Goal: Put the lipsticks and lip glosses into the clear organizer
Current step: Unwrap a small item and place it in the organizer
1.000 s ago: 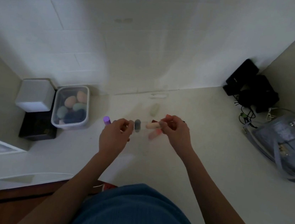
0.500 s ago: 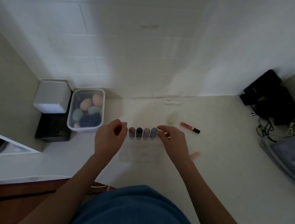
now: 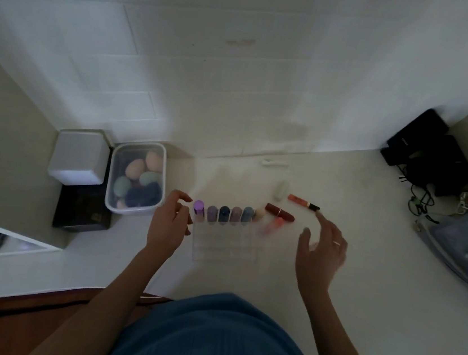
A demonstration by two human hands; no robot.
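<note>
The clear organizer (image 3: 224,244) stands on the white counter with several lipsticks upright in its back row, from a purple-capped one (image 3: 198,207) on the left to a beige one (image 3: 258,215) on the right. Beside its right end lie a dark red lipstick (image 3: 279,212), a pink-orange tube (image 3: 272,225), an orange lip gloss with a black cap (image 3: 303,202) and a pale tube (image 3: 281,189). My left hand (image 3: 169,222) hovers open at the organizer's left end. My right hand (image 3: 321,250) is open just below the gloss, holding nothing.
A clear tub of coloured sponges (image 3: 137,178) sits left of the organizer, beside a white box (image 3: 79,155) and a black box (image 3: 82,212). Black devices with cables (image 3: 429,157) and a grey-blue bag (image 3: 465,250) occupy the right. A small white item (image 3: 274,162) lies by the wall.
Both hands have let go of the organizer's ends and opened. My right hand has moved out to the right, uncovering the dark red lipstick and pink-orange tube.
</note>
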